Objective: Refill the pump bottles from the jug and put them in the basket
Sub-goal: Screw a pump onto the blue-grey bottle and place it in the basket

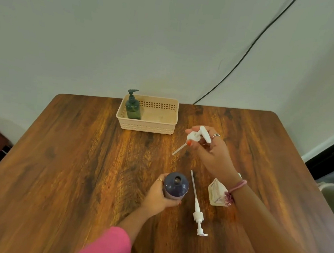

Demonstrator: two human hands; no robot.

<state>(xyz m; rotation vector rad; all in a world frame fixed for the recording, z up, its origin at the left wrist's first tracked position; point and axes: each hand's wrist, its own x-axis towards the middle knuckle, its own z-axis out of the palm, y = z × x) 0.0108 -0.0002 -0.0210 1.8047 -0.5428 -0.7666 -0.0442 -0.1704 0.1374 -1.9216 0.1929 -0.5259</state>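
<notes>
Left hand [158,199] grips upright open bottle [175,186]; right hand [210,151] pinches pump [196,136], tube slanting down-left from the fingers.

Counter [77,158]: grained wood, satin sheen. Basket [148,125]: perforated matt beige plastic. Purple bottle [175,185]: glossy smooth plastic.

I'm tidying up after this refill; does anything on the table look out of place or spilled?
No spill shows. A spare white pump lies loose on the table beside the open purple bottle, while the right hand holds another pump.
</notes>
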